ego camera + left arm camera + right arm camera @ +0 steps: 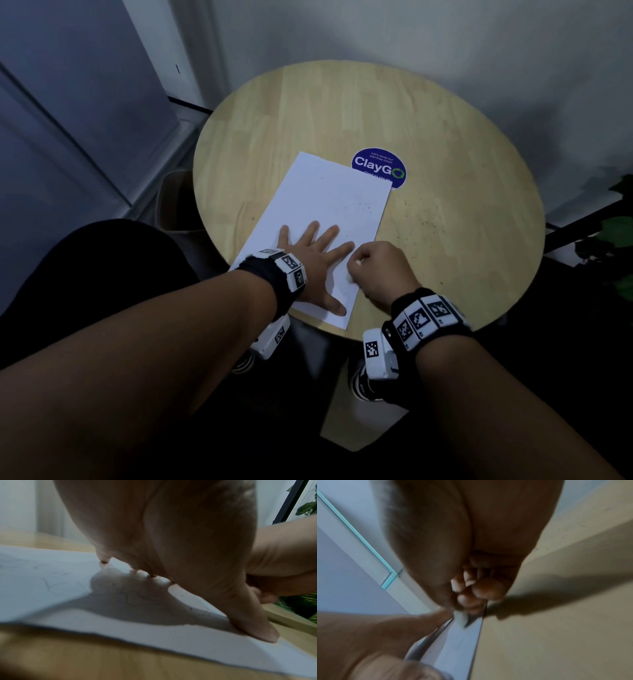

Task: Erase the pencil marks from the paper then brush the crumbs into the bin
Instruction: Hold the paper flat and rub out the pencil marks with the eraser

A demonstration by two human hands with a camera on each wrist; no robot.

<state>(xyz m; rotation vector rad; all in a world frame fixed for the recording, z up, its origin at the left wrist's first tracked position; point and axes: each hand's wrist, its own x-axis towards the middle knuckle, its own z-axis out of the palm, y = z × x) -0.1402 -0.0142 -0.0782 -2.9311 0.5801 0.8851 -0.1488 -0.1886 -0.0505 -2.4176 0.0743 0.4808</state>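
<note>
One bin is seen on the floor just left of the one round table. One sheet of paper lies on the table, faint pencil marks and dark crumbs on it. The paper is pressed flat by the left hand, fingers spread straight. At the sheet's right edge the right hand is curled tightly around a small pale eraser, mostly hidden. One blue sticker lies beyond.
</note>
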